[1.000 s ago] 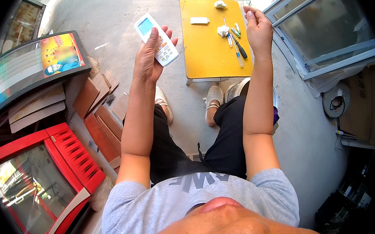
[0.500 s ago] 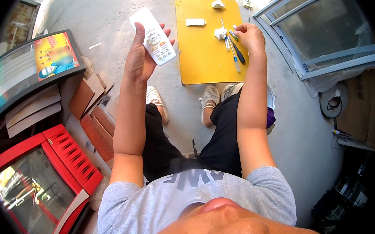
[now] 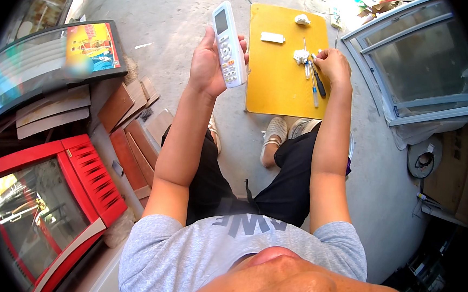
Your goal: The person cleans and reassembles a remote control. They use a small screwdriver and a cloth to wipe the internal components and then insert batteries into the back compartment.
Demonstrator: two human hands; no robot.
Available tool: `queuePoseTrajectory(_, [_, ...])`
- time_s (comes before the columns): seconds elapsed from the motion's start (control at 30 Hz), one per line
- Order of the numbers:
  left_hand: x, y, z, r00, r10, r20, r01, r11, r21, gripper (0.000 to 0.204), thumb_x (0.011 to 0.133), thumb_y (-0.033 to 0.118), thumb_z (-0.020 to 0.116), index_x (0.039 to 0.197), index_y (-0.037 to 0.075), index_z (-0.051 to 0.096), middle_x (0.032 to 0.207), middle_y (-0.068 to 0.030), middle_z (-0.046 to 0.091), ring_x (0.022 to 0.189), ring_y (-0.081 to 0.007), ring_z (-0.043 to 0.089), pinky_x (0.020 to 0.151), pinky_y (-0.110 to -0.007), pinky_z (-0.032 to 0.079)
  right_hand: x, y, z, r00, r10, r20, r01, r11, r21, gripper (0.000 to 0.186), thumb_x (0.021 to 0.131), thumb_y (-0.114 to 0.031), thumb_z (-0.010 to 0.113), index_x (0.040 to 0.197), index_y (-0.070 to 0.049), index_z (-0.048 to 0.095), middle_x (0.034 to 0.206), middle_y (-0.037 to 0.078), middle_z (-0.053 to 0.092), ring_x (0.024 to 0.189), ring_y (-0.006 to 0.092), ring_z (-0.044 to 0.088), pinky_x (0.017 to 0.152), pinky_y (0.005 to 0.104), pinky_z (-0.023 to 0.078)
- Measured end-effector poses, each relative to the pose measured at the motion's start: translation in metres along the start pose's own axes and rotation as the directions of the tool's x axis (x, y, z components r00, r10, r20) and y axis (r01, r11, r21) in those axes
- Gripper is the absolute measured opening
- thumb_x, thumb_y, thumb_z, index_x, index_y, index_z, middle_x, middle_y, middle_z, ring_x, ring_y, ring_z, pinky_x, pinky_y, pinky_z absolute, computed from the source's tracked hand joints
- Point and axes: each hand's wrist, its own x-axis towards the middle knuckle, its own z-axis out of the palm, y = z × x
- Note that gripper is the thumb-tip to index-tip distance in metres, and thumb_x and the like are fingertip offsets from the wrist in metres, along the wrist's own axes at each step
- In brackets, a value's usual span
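Note:
A white remote control (image 3: 230,45) with a grey display and several buttons is gripped in my left hand (image 3: 210,65), held up to the left of the yellow tabletop (image 3: 276,89). Over that tabletop's right side, the thumb and fingers of my right hand (image 3: 332,63) are pinched together around something small and pale. What it is, I cannot make out. Beside those fingertips lie a crumpled white tissue (image 3: 300,56), a dark-handled screwdriver (image 3: 319,86) and a thin blue-and-clear pen-like tool (image 3: 314,94). A flat white plastic piece (image 3: 272,37) rests farther left.
Another crumpled tissue (image 3: 302,19) lies at the table's far edge. A framed glass window (image 3: 418,66) leans at the right, near a cardboard box (image 3: 452,172). To the left are wooden boards (image 3: 133,150), a red-framed cabinet (image 3: 93,174) and a glass-topped case (image 3: 32,77).
The remote has turned more upright, and its display now shows. My view has shifted, so the table appears farther right and lower. My right hand stays pinched near the tissue.

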Motion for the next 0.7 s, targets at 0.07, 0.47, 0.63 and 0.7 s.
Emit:
queuePoseTrajectory(0.07, [-0.001,-0.001,0.001,0.998,0.010,-0.058,-0.016,0.994,-0.104,0.050,0.096,0.055,0.050,0.101,0.004,0.054,0.085,-0.0107,0.061,0.075,-0.0176,0.067,0.064,-0.035,0.062,0.000,-0.002,0.003,1.000,-0.014,-0.025,0.014,1.000,-0.021,0.022,0.079,-0.027,0.074,0.097,-0.015,0.073,0.104,0.007,0.072,0.099,0.0225,0.067,0.085,0.0366,0.052])
queuePoseTrajectory(0.47, [-0.013,-0.007,0.006,0.963,0.093,-0.253,-0.067,0.992,0.110,0.055,0.098,0.051,0.043,0.119,-0.001,0.046,0.102,-0.0121,0.055,0.089,-0.0197,0.063,0.083,-0.040,0.059,0.008,0.014,0.022,0.967,-0.028,-0.253,0.050,0.995,0.083,0.031,0.078,-0.030,0.073,0.106,-0.017,0.066,0.099,0.005,0.073,0.097,0.0235,0.069,0.083,0.0369,0.054])
queuePoseTrajectory(0.63, [-0.017,-0.014,-0.005,0.995,0.012,-0.102,-0.004,0.997,0.075,0.059,0.105,0.045,0.031,0.138,-0.004,0.038,0.115,-0.0132,0.059,0.101,-0.0246,0.062,0.093,-0.042,0.054,0.016,0.029,0.029,0.960,-0.044,-0.277,0.111,0.967,0.230,0.035,0.079,-0.025,0.072,0.113,-0.018,0.068,0.101,0.006,0.073,0.094,0.0210,0.070,0.082,0.0357,0.054])
queuePoseTrajectory(0.7, [-0.019,-0.014,-0.007,0.998,-0.014,-0.064,0.018,0.997,0.074,0.061,0.105,0.046,0.028,0.139,-0.003,0.038,0.115,-0.0131,0.059,0.102,-0.0247,0.061,0.092,-0.042,0.054,0.016,0.035,0.027,0.969,-0.042,-0.243,0.152,0.877,0.456,0.036,0.083,-0.019,0.070,0.118,-0.015,0.066,0.104,0.007,0.073,0.093,0.0190,0.070,0.081,0.0331,0.055])
